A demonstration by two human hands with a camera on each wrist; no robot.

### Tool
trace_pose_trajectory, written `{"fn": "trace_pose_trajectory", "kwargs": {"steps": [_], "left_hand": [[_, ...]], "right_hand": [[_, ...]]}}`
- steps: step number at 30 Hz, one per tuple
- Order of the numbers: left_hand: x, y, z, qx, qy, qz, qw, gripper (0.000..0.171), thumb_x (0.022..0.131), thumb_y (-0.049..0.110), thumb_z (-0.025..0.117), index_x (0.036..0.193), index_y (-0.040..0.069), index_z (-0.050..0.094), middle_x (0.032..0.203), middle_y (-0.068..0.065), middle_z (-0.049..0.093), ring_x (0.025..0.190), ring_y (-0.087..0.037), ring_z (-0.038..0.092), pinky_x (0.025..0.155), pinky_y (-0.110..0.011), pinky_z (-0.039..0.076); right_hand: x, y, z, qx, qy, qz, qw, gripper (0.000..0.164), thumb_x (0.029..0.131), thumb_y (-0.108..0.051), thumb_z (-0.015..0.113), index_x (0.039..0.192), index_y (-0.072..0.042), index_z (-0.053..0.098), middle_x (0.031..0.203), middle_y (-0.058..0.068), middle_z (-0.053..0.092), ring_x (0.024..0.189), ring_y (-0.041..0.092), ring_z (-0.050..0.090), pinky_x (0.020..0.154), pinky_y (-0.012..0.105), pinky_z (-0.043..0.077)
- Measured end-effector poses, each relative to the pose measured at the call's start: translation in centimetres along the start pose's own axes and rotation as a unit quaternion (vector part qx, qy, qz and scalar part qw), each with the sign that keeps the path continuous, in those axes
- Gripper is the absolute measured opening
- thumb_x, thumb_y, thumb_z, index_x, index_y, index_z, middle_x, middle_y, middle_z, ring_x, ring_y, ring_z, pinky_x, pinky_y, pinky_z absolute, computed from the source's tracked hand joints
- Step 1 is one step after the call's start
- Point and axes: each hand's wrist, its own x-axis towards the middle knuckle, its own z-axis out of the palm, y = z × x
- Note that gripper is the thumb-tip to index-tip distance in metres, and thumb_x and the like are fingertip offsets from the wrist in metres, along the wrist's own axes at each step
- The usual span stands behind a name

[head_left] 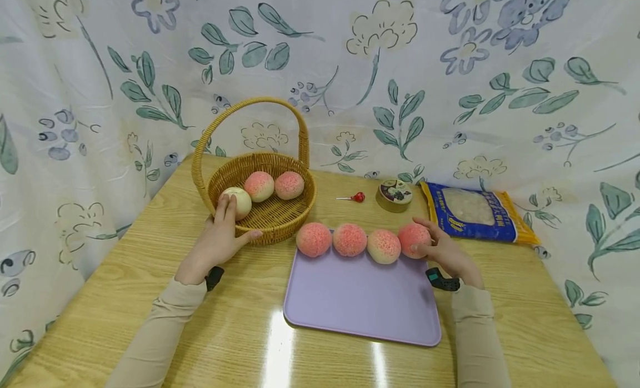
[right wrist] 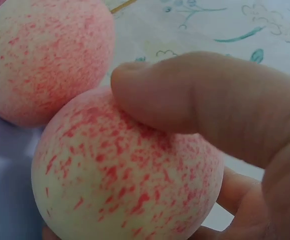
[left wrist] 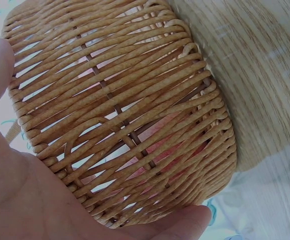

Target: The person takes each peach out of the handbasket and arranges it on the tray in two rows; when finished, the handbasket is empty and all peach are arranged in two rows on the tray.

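Observation:
In the head view my left hand (head_left: 222, 240) reaches over the front left rim of the wicker basket (head_left: 265, 235). Its fingers lie on a pale peach (head_left: 242, 203), and its thumb points out sideways along the rim. The left wrist view shows the basket's woven side (left wrist: 120, 115) close to the palm. My right hand (head_left: 445, 252) grips a pink peach (right wrist: 130, 175) at the far right corner of the lilac tray (head_left: 362, 299), thumb on the near side. Three more peaches (head_left: 349, 239) stand in a row to its left.
Two pink peaches (head_left: 259, 187) lie inside the basket, under its tall handle (head_left: 260, 100). Behind the tray are a red lollipop (head_left: 358, 197), a round tin (head_left: 394, 196) and a blue-and-yellow food packet (head_left: 472, 213). A floral curtain (head_left: 330, 71) hangs behind the wooden table (head_left: 225, 332).

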Motion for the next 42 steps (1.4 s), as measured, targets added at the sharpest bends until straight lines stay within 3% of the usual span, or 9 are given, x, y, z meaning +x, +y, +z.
{"fn": "trace_pose_trajectory", "kwargs": {"steps": [10, 14, 24, 28, 36, 39, 42], "left_hand": [[-0.2, 0.3, -0.3, -0.001, -0.003, -0.005, 1.0, 0.105, 0.092, 0.058, 0.054, 0.153, -0.006, -0.003, 0.159, -0.031, -0.006, 0.132, -0.068, 0.017, 0.108, -0.07, 0.023], [-0.2, 0.3, -0.3, 0.0, -0.004, -0.004, 1.0, 0.105, 0.092, 0.057, 0.054, 0.153, -0.007, -0.003, 0.159, -0.031, -0.007, 0.134, -0.066, 0.015, 0.109, -0.07, 0.021], [-0.2, 0.2, -0.2, 0.001, -0.003, -0.002, 1.0, 0.105, 0.092, 0.057, 0.055, 0.153, -0.007, -0.003, 0.159, -0.031, -0.007, 0.136, -0.065, 0.014, 0.11, -0.069, 0.02], [-0.2, 0.3, -0.2, -0.001, -0.005, -0.004, 1.0, 0.105, 0.092, 0.057, 0.054, 0.153, -0.006, -0.004, 0.159, -0.031, -0.008, 0.135, -0.065, 0.013, 0.11, -0.07, 0.019], [-0.2, 0.1, -0.3, -0.001, -0.006, -0.005, 1.0, 0.106, 0.091, 0.058, 0.054, 0.153, -0.006, -0.004, 0.159, -0.031, -0.008, 0.135, -0.065, 0.013, 0.109, -0.07, 0.02], [-0.2, 0.2, -0.3, -0.001, -0.009, -0.006, 0.9999, 0.106, 0.092, 0.058, 0.054, 0.153, -0.006, -0.004, 0.159, -0.031, -0.009, 0.135, -0.065, 0.013, 0.109, -0.07, 0.02], [-0.2, 0.2, -0.3, -0.004, -0.009, -0.005, 0.9999, 0.105, 0.092, 0.057, 0.054, 0.153, -0.005, -0.005, 0.159, -0.03, -0.009, 0.135, -0.066, 0.013, 0.109, -0.07, 0.02]], "right_hand": [[-0.1, 0.0, 0.0, -0.024, -0.003, -0.007, 1.0, 0.085, 0.089, -0.01, 0.067, 0.155, -0.005, 0.013, 0.155, 0.028, 0.02, 0.128, 0.042, 0.04, 0.085, 0.026, 0.051], [-0.3, -0.1, -0.1, -0.039, -0.008, -0.015, 0.999, 0.085, 0.088, -0.01, 0.068, 0.155, -0.005, 0.015, 0.155, 0.028, 0.021, 0.13, 0.045, 0.038, 0.087, 0.027, 0.05], [-0.5, -0.8, 0.2, -0.116, 0.002, -0.011, 0.993, 0.088, 0.082, -0.017, 0.077, 0.153, -0.01, 0.026, 0.15, 0.027, 0.033, 0.126, 0.041, 0.045, 0.091, 0.034, 0.048], [-0.6, -0.9, 0.1, -0.149, 0.008, -0.024, 0.988, 0.088, 0.079, -0.017, 0.08, 0.151, -0.007, 0.031, 0.149, 0.028, 0.035, 0.125, 0.041, 0.047, 0.088, 0.031, 0.048], [-1.0, -0.2, -0.4, -0.141, -0.012, -0.051, 0.989, 0.087, 0.08, -0.013, 0.078, 0.151, -0.005, 0.029, 0.15, 0.027, 0.033, 0.128, 0.041, 0.043, 0.086, 0.021, 0.049], [-0.9, 0.3, -0.6, -0.131, -0.017, -0.052, 0.99, 0.087, 0.081, -0.013, 0.077, 0.152, -0.005, 0.027, 0.149, 0.028, 0.034, 0.127, 0.034, 0.045, 0.089, 0.02, 0.047], [-0.8, 0.8, -0.8, -0.115, -0.02, -0.059, 0.991, 0.085, 0.083, -0.014, 0.075, 0.152, -0.003, 0.025, 0.148, 0.029, 0.036, 0.122, 0.013, 0.048, 0.091, 0.017, 0.044]]}}
